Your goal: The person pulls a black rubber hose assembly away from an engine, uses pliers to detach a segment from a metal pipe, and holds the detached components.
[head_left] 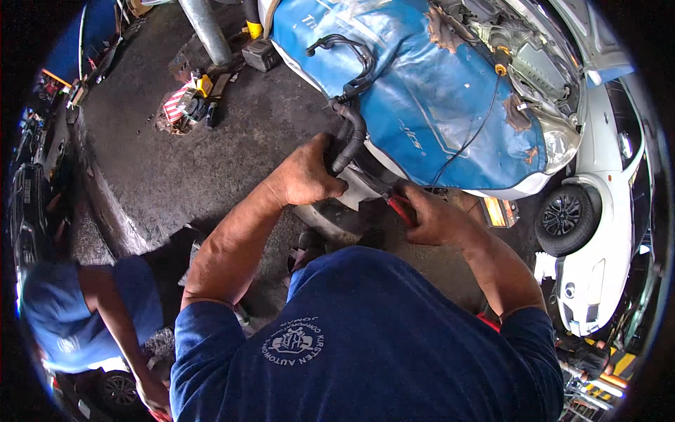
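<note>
Your view: circular fisheye, black corners, lines bowed toward the rim. Glare: pale sheen, glossy blue vinyl cover. Bright: white-bodied car. Dim: dark grey floor. Focus: black tape-wrapped harness, reasonably clear before you.

A black harness lies partly on the blue cover.

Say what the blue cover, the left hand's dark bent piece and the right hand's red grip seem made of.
Blue cover: probably vinyl, glossy; it creases and catches light.
Dark bent piece: perhaps tape-wrapped, fairly dull, with ridges; core hidden.
Red grip: likely plastic or rubber, from its even colour; finish unclear.
</note>
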Demonstrator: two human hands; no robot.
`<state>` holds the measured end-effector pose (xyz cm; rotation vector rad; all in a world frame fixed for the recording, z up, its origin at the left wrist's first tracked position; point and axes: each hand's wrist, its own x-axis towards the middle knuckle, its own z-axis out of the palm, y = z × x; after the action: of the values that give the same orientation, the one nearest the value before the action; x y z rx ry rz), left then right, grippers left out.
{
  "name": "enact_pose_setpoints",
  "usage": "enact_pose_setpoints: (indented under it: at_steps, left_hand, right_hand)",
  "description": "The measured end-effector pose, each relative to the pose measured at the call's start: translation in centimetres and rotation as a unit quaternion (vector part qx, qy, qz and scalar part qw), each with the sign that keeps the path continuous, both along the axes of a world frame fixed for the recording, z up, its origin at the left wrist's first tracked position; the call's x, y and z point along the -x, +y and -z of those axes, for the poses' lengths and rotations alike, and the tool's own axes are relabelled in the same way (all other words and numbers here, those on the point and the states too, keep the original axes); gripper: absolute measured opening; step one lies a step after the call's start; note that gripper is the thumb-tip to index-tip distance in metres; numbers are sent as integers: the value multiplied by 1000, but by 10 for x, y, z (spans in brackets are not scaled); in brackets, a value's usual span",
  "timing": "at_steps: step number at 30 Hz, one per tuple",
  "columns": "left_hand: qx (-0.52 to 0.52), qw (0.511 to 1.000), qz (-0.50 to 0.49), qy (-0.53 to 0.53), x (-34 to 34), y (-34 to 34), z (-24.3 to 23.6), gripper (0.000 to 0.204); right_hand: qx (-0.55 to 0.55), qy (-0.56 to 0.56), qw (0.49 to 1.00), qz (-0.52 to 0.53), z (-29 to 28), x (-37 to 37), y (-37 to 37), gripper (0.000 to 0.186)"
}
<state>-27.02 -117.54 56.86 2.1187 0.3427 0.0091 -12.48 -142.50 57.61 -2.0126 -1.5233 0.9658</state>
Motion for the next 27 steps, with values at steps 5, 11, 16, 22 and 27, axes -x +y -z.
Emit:
enact_pose_setpoints:
  at_steps: [5,11,16,22,27]
  left_hand:
    - [31,999,12,-40,1,-6,-9,71]
    - [116,993,-18,11,-6,-14,-9,60]
    - [183,983,5,-15,-7,-13,8,59]
    - [116,992,40,11,-2,-15,-14,61]
    - [169,982,83,7,2,-11,-14,59]
  right_hand:
    - [-67,-17,996,55,8,4,-13,68]
    - [-109,-26,994,-4,13,2,-8,34]
    - [-55,-15,998,-3,12,1,-8,35]
    - [-127,-19,992,-21,53,-4,-3,24]
    - [-158,-25,987,2,60,-3,6,22]
